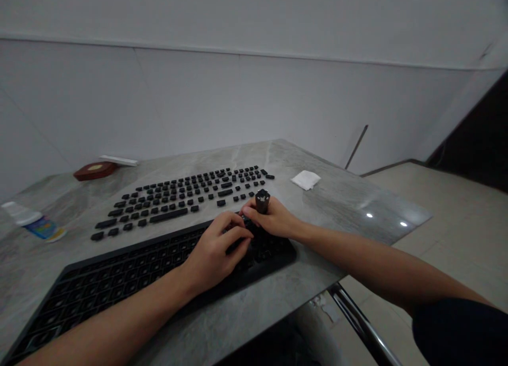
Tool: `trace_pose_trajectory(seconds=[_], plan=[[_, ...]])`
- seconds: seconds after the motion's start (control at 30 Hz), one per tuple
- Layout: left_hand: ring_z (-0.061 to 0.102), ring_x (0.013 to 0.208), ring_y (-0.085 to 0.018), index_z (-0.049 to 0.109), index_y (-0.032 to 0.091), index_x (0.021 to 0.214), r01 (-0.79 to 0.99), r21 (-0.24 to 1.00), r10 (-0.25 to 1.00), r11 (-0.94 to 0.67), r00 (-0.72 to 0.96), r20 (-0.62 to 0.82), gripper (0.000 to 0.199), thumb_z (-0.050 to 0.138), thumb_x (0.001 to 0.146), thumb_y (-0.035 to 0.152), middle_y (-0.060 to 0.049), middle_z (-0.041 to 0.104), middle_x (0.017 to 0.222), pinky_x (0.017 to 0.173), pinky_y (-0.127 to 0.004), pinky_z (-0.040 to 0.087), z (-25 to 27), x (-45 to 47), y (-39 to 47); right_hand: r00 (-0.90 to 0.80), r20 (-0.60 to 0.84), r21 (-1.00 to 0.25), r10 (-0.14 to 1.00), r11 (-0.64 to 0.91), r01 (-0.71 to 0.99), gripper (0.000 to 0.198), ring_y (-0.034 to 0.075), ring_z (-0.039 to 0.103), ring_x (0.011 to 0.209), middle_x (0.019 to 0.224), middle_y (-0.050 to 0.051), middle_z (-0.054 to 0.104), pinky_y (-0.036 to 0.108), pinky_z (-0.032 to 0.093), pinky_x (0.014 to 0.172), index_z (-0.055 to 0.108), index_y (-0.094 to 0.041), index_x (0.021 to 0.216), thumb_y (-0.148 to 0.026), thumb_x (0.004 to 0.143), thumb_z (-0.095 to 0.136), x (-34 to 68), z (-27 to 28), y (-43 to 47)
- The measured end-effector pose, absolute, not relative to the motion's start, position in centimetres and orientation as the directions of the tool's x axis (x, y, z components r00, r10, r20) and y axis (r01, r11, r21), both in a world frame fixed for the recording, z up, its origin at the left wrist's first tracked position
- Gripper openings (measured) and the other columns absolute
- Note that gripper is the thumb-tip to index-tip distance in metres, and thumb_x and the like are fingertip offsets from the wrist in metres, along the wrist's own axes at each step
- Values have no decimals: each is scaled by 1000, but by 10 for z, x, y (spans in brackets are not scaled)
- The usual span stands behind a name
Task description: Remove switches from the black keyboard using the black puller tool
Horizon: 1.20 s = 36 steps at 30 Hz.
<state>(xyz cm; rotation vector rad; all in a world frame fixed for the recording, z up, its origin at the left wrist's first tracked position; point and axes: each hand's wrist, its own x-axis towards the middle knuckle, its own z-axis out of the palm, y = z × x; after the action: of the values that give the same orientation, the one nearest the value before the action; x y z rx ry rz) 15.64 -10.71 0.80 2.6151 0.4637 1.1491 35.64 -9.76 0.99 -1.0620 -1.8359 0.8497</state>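
Note:
A black keyboard (130, 273) with its keycaps off lies along the front of the table, its bare switch grid showing. My right hand (273, 217) is closed round a short dark cylindrical tool (262, 201), held upright over the keyboard's right end. The tool's top is notched or tufted, and its lower end is hidden by the hands. Just left of it, my left hand (218, 247) rests over the keyboard with thumb and fingers curled into a pinch. Anything between those fingertips is too small or hidden to name.
Behind the keyboard, loose black keycaps (169, 212) lie in keyboard-like rows on the grey marbled table (349, 217). A white folded tissue (305, 179) lies at right. A white-capped bottle (39, 223), a reddish-brown box (95, 170) and a white strip (119, 160) are at left.

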Motion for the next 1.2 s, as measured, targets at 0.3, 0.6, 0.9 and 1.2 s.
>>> trace_pose_trajectory(seconds=[0.3, 0.6, 0.9, 1.2], plan=[[57, 94, -20, 71, 20, 102, 150, 271, 273, -951, 818, 506, 14, 60, 93, 21, -8, 62, 99, 82, -36, 53, 4, 159, -108, 14, 405, -859, 914, 375, 349, 23, 14, 56, 68, 72, 2, 63, 26, 43, 63, 69, -15, 82, -34, 84, 56, 370, 17, -89], [64, 66, -12, 57, 16, 92, 354, 468, 587, -810, 518, 622, 21, 72, 80, 7, 2, 65, 78, 62, -23, 53, 5, 153, -99, -389, 437, -702, 811, 578, 417, 19, 14, 62, 76, 81, 2, 71, 24, 46, 69, 72, -15, 90, -12, 77, 59, 373, 26, -96], [62, 77, -15, 53, 14, 100, 313, 182, 336, -932, 560, 757, 7, 56, 93, 13, -4, 60, 88, 70, -25, 54, 2, 153, -102, -469, 303, -749, 829, 512, 421, 11, 14, 64, 73, 77, 1, 71, 24, 47, 69, 74, -14, 87, -21, 82, 69, 366, 21, -102], [59, 82, -16, 53, 14, 102, 283, 240, 370, -929, 654, 660, 13, 60, 91, 13, -5, 58, 92, 73, -27, 53, 4, 153, -102, -576, 184, -801, 796, 461, 382, 13, 14, 61, 74, 80, 1, 70, 24, 45, 72, 73, -14, 91, -14, 79, 67, 370, 19, -95]])
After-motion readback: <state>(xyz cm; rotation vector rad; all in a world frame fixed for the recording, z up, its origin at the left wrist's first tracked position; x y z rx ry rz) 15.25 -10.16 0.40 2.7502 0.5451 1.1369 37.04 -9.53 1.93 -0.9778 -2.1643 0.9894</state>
